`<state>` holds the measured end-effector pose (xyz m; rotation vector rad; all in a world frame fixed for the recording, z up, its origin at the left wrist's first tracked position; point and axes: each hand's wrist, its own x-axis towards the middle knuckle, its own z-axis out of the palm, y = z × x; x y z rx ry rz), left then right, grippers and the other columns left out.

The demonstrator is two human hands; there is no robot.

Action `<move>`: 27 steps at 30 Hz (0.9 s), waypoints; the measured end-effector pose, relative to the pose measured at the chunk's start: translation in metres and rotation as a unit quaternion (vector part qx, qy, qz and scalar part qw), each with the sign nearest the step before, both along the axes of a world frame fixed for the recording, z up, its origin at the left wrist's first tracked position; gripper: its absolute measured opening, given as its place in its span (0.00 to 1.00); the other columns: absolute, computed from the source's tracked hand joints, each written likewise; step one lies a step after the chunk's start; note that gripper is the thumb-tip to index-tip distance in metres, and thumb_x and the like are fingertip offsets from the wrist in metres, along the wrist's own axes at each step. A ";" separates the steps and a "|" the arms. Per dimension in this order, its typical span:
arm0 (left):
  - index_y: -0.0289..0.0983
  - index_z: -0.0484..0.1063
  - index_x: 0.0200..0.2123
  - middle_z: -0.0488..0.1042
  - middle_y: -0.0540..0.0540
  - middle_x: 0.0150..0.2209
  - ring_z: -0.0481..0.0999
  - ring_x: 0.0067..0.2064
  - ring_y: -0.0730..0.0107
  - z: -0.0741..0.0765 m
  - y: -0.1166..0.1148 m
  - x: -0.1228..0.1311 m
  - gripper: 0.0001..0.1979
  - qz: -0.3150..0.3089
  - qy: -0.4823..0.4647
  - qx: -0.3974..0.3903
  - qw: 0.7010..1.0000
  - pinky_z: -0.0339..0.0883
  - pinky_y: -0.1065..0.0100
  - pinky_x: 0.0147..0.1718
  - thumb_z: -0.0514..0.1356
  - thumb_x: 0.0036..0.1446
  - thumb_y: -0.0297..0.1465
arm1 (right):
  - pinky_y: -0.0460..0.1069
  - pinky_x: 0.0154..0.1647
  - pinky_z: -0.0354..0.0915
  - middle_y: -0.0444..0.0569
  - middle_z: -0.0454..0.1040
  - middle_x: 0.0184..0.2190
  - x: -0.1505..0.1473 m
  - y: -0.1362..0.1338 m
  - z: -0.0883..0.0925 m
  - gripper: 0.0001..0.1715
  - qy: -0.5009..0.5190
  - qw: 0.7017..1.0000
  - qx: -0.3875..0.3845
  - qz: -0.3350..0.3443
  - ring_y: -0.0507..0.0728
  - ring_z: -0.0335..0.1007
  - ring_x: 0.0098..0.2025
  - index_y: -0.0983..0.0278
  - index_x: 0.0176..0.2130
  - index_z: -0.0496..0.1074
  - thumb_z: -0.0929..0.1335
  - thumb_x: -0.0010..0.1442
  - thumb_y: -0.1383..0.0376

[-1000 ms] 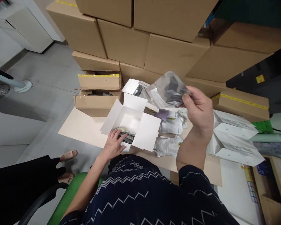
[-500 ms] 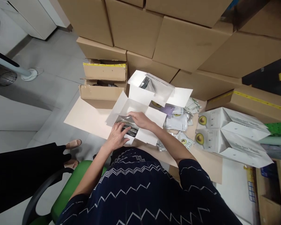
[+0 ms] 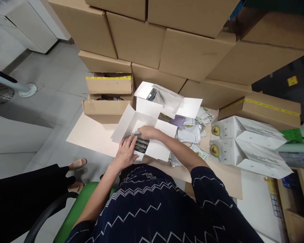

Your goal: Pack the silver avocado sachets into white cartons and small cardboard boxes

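An open white carton (image 3: 157, 148) sits on a cardboard sheet (image 3: 91, 136) in front of me. My left hand (image 3: 125, 153) rests on the carton's near edge, fingers lying over the grey foil pouches (image 3: 141, 144) stacked inside. My right hand (image 3: 147, 132) reaches into the carton from the right, fingers curled down on the top pouch. Loose silver pouches with avocado prints (image 3: 190, 133) lie to the right of the carton.
A second open white carton (image 3: 167, 101) stands behind. An open brown box (image 3: 107, 96) is at the left. Stacked cardboard boxes (image 3: 167, 44) wall the back. White avocado-printed cartons (image 3: 243, 145) lie at right. Another person's sandalled feet (image 3: 77, 173) and a green chair (image 3: 71, 209) are at left.
A second ago my right hand held a grey pouch up in the air. It has since come down into the white carton and now presses the pouch onto the stack.
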<state>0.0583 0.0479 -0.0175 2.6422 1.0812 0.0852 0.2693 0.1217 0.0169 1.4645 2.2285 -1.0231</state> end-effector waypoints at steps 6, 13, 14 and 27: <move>0.33 0.41 0.72 0.51 0.28 0.71 0.56 0.69 0.42 -0.003 0.004 0.001 0.50 -0.019 -0.009 -0.014 1.000 0.54 0.43 0.64 0.65 0.54 0.35 | 0.47 0.35 0.60 0.57 0.79 0.46 0.005 -0.006 -0.001 0.16 0.054 0.997 -0.002 0.062 0.58 0.75 0.43 0.68 0.47 0.75 0.64 0.61 0.73; 0.35 0.48 0.71 0.59 0.30 0.68 0.63 0.66 0.43 -0.005 0.007 -0.001 0.44 -0.033 0.001 -0.021 0.999 0.49 0.39 0.66 0.64 0.55 0.36 | 0.46 0.38 0.67 0.52 0.80 0.40 0.071 0.006 0.045 0.20 0.308 0.937 0.044 -0.161 0.54 0.75 0.38 0.65 0.46 0.76 0.60 0.69 0.56; 0.36 0.48 0.71 0.60 0.30 0.68 0.63 0.66 0.43 -0.005 0.007 -0.001 0.44 -0.033 -0.001 -0.020 0.999 0.48 0.39 0.66 0.64 0.56 0.36 | 0.47 0.38 0.67 0.53 0.80 0.39 0.085 0.013 0.048 0.24 0.287 0.919 0.109 -0.246 0.55 0.75 0.37 0.66 0.47 0.75 0.58 0.71 0.55; 0.35 0.51 0.70 0.60 0.31 0.67 0.64 0.65 0.44 -0.005 0.003 -0.002 0.42 -0.020 0.001 -0.014 1.000 0.48 0.39 0.66 0.64 0.55 0.35 | 0.54 0.58 0.61 0.62 0.68 0.60 0.143 0.119 -0.004 0.26 -0.020 0.881 0.321 -0.348 0.63 0.64 0.59 0.69 0.60 0.69 0.57 0.68 0.67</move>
